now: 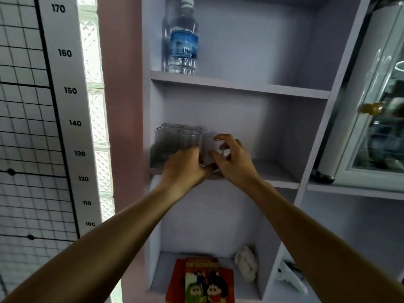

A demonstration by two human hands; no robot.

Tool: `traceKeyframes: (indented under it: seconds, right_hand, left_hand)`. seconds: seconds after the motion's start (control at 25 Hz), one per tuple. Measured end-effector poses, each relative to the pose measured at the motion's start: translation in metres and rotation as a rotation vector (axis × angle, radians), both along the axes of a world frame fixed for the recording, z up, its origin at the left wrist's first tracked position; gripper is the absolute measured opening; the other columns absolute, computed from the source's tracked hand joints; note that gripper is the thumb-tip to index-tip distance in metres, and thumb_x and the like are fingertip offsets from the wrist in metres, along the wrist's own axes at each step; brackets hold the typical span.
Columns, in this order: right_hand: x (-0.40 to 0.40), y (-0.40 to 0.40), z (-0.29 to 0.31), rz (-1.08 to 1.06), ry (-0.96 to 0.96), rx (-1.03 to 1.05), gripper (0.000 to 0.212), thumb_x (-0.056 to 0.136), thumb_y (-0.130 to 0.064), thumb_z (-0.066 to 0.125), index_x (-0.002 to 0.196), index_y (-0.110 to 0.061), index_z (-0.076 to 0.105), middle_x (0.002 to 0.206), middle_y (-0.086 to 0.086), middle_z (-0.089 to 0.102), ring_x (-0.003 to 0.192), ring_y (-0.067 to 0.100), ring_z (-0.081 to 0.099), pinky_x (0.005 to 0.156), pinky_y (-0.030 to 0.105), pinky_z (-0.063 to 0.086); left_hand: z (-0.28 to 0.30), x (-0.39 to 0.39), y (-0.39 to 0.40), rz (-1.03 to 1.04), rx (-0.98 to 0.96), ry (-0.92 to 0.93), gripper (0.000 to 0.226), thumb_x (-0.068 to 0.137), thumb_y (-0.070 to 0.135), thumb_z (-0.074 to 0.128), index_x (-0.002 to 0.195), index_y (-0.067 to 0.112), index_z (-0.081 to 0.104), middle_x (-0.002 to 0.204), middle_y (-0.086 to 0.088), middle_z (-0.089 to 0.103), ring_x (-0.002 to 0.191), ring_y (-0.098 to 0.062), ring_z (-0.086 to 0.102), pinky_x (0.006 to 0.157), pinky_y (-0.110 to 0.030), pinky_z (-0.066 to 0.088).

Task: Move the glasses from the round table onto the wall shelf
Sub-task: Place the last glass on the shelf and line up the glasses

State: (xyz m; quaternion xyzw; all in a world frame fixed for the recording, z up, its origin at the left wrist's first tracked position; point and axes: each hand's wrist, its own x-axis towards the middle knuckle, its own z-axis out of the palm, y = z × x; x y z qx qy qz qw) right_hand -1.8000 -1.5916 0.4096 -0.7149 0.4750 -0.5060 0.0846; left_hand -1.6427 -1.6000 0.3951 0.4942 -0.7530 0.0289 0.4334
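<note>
Several clear glasses (pixel 172 138) stand in a tight cluster at the left end of the middle board of the pale lilac wall shelf (pixel 273 171). One more clear glass (pixel 208 147) stands just right of the cluster, near the board's front edge. My left hand (pixel 185 165) wraps its lower left side and my right hand (pixel 231 158) curls around its right side, fingers on the glass. The round table is out of view.
A water bottle (pixel 182 40) stands on the board above. Below lie a cartoon book (pixel 202 281) and a white lump (pixel 247 263). A glass-door cabinet (pixel 380 119) stands on the right, a height chart (pixel 72 106) on the left wall.
</note>
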Motion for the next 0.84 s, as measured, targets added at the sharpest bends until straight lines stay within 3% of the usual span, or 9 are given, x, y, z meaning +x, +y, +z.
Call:
traceKeyframes:
  seconds: [0.12, 0.28, 0.48, 0.64, 0.84]
  right_hand:
    - [-0.005, -0.008, 0.002, 0.045, 0.024, 0.035, 0.043, 0.089, -0.027, 0.066, 0.129, -0.035, 0.052, 0.114, 0.004, 0.052, 0.086, 0.021, 0.065, 0.056, 0.008, 0.048]
    - [-0.01, -0.016, 0.001, 0.078, 0.07, 0.069, 0.054, 0.092, -0.022, 0.06, 0.139, -0.043, 0.043, 0.116, 0.004, 0.051, 0.077, 0.021, 0.069, 0.057, 0.015, 0.053]
    - [-0.014, -0.017, 0.007, 0.086, 0.071, 0.072, 0.07, 0.091, -0.03, 0.066, 0.15, -0.033, 0.027, 0.122, -0.001, 0.056, 0.095, 0.025, 0.068, 0.069, 0.018, 0.051]
    - [-0.015, -0.021, 0.012, 0.045, 0.068, 0.109, 0.066, 0.089, -0.036, 0.068, 0.145, -0.025, 0.034, 0.129, 0.006, 0.064, 0.113, 0.029, 0.062, 0.08, 0.028, 0.046]
    - [-0.017, -0.028, 0.014, 0.034, 0.061, 0.145, 0.063, 0.085, -0.041, 0.071, 0.139, -0.021, 0.047, 0.129, 0.007, 0.066, 0.117, 0.029, 0.061, 0.086, 0.028, 0.045]
  left_hand:
    - [0.003, -0.004, 0.001, 0.052, -0.021, -0.014, 0.043, 0.078, 0.06, 0.067, 0.108, 0.029, 0.062, 0.086, 0.006, 0.073, 0.074, -0.014, 0.069, 0.061, -0.034, 0.058]
    - [0.007, -0.013, 0.008, 0.178, -0.029, -0.105, 0.024, 0.086, 0.042, 0.065, 0.091, 0.019, 0.066, 0.085, -0.001, 0.073, 0.078, -0.027, 0.07, 0.058, -0.031, 0.044]
    - [0.006, -0.013, 0.008, 0.119, -0.066, -0.127, 0.034, 0.086, 0.052, 0.062, 0.101, 0.022, 0.066, 0.087, 0.002, 0.075, 0.077, -0.021, 0.072, 0.059, -0.034, 0.057]
    - [0.006, -0.015, 0.007, 0.127, -0.086, -0.158, 0.034, 0.083, 0.052, 0.064, 0.099, 0.021, 0.064, 0.09, 0.004, 0.073, 0.079, -0.019, 0.07, 0.048, -0.021, 0.034]
    - [0.004, -0.017, 0.001, 0.148, -0.042, -0.156, 0.042, 0.081, 0.056, 0.059, 0.106, 0.022, 0.061, 0.1, 0.001, 0.074, 0.089, -0.025, 0.071, 0.065, -0.036, 0.056]
